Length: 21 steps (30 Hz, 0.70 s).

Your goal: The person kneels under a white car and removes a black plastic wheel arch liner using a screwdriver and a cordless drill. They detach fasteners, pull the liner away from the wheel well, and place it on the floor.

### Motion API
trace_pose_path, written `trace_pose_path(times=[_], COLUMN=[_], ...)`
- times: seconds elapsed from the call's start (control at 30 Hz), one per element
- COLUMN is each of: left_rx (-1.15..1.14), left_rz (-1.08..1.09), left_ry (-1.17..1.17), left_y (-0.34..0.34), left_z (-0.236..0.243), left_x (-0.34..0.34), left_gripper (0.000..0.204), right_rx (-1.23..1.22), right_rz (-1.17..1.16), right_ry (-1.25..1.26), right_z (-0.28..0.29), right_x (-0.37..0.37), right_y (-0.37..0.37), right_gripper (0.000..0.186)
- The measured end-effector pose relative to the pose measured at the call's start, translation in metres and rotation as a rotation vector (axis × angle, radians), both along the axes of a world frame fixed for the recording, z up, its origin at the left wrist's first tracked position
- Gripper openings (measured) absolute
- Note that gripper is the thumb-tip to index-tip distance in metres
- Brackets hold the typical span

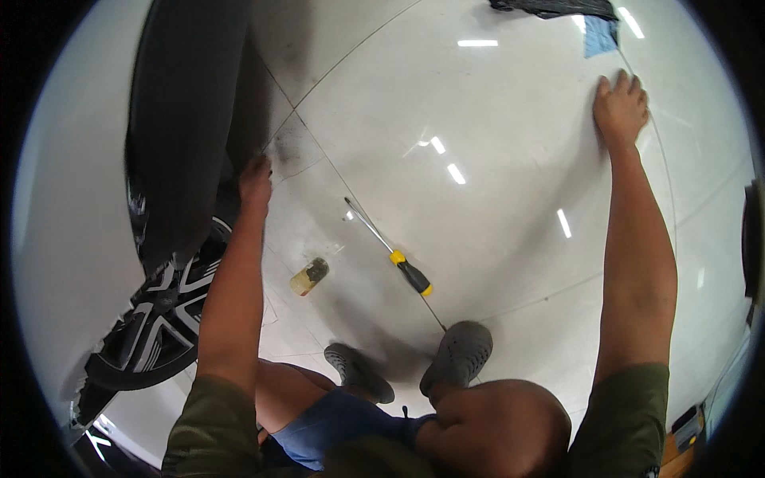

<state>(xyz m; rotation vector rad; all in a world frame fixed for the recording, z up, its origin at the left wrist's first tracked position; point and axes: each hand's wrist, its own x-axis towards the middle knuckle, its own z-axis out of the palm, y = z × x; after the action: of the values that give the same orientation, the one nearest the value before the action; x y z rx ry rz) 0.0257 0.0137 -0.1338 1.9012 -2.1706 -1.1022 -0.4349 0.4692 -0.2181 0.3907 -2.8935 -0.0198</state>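
Blue sheet (601, 38) being seen just beyond right hand (622, 111), fingers being held spread. Reach being judged step in hand; next, closing on sheet being called for. Left hand (256, 185) being held beside dark panel (185, 119); grip cannot be told. Screwdriver (396, 256) being seen between hands, closer in.

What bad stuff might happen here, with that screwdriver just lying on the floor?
The screwdriver lies loose in front of the gray shoes, so a foot might step on it and roll. The floor looks shiny, so a shoe might slip if it's slick. And the left hand is close to the car, so it might get bumped or scraped.
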Motion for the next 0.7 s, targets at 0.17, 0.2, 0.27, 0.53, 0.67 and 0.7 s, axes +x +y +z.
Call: trace_pose_path(times=[0.17,0.2,0.27,0.53,0.67,0.7], left_rx=[-0.735,-0.671,-0.627,-0.713,-0.721,-0.696], left_rz=[-0.674,-0.467,-0.190,-0.082,-0.111,-0.112], left_ry=[-0.825,-0.622,-0.371,-0.407,-0.411,-0.394], left_y=[-0.051,-0.040,-0.013,0.047,0.040,0.040], left_z=[-0.045,-0.062,-0.081,-0.083,-0.097,-0.101], left_x=[-0.054,-0.088,-0.127,-0.171,-0.171,-0.179], left_gripper=[0.040,0.042,0.045,0.051,0.054,0.055], right_rx=[0.028,0.026,0.011,-0.154,-0.285,-0.277], right_rz=[-0.062,-0.067,-0.071,0.099,0.138,0.146], right_ry=[-0.014,-0.009,-0.033,-0.136,-0.116,-0.110], right_z=[0.002,0.005,0.003,-0.005,-0.008,-0.005], right_x=[0.007,0.004,0.008,0.008,-0.006,-0.004], right_y=[-0.018,-0.014,-0.015,-0.006,0.015,0.022], right_gripper=[0.055,0.055,0.055,0.056,0.052,0.048])
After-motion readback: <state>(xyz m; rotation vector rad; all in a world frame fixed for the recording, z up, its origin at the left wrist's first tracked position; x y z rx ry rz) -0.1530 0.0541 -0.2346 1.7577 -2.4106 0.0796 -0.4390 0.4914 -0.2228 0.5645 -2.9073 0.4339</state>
